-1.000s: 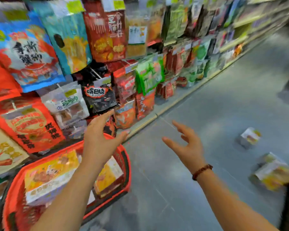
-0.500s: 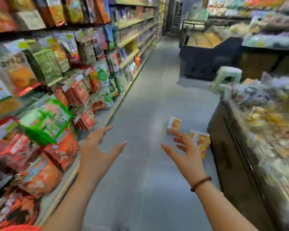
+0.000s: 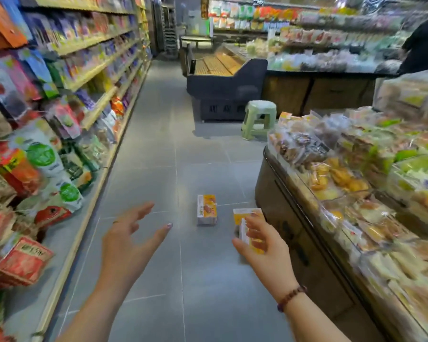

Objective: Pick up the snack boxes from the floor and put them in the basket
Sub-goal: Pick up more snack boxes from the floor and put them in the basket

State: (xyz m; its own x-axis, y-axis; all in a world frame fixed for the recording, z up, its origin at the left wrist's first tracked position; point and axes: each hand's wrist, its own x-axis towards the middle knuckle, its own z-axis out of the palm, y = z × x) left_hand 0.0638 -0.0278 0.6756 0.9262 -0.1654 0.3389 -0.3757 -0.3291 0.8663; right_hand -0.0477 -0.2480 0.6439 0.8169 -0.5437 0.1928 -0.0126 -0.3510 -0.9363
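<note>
Two snack boxes: both are seen on the grey tiled floor of a shop aisle, near each other but apart.
Nearer-centre snack box: it is laid flat on the floor, orange and yellow on top, ahead of and between the two hands, touched by neither.
Right-hand snack box: it is seen beside the base of the bakery counter; its lower part is overlapped by the fingers of the right hand, and whether it is touched cannot be told.
Left hand: it is held out over the floor with the fingers spread and loose, nothing grasped.
Right hand: it is held out with the fingers curled partway and the thumb apart, released rather than clenched; a beaded bracelet is worn at the wrist.
Basket: it is not seen in the view.
Left shelves: they are filled with bagged snacks, much of it blurred; a red carton is seen tilted on the lowest shelf.
Bakery counter: it is piled with wrapped breads and pastries.
Green plastic stool: it is stood upright further along the aisle, beside a dark display bin.
Person in dark clothing: a figure is partly seen at the far right edge.
</note>
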